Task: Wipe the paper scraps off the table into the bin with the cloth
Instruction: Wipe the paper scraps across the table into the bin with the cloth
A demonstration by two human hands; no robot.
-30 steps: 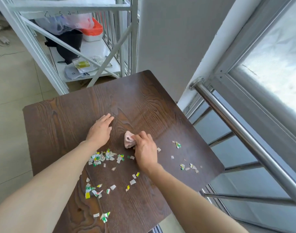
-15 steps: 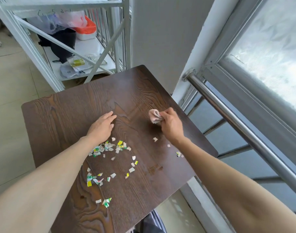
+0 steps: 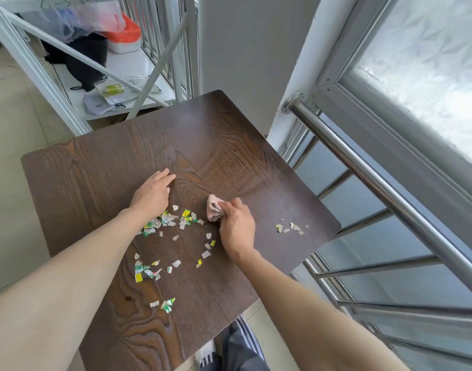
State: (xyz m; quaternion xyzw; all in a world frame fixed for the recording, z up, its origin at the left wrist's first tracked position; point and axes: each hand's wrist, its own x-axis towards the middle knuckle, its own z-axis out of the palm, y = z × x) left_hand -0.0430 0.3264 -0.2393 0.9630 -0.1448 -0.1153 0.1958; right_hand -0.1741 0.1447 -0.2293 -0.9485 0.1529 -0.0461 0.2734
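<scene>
My right hand point(image 3: 236, 228) is closed around a small pink cloth point(image 3: 212, 210) and presses it on the dark wooden table point(image 3: 95, 170) near the middle. My left hand point(image 3: 153, 194) lies flat on the table, fingers together, just left of the cloth. White, green and yellow paper scraps point(image 3: 167, 223) are heaped between the two hands, with more scattered toward the near edge point(image 3: 146, 271). A small separate cluster of scraps point(image 3: 291, 228) lies near the right edge. No bin is in view.
A steel handrail point(image 3: 376, 170) and window frame run along the right side of the table. A white metal shelf point(image 3: 117, 73) with bags and a red-lidded container stands behind the table. My striped trouser leg point(image 3: 237, 344) shows below the near edge.
My right hand has swept the cloth from the right part of the table back left and nearer, to the edge of the central scrap heap. My left hand has stayed flat in place.
</scene>
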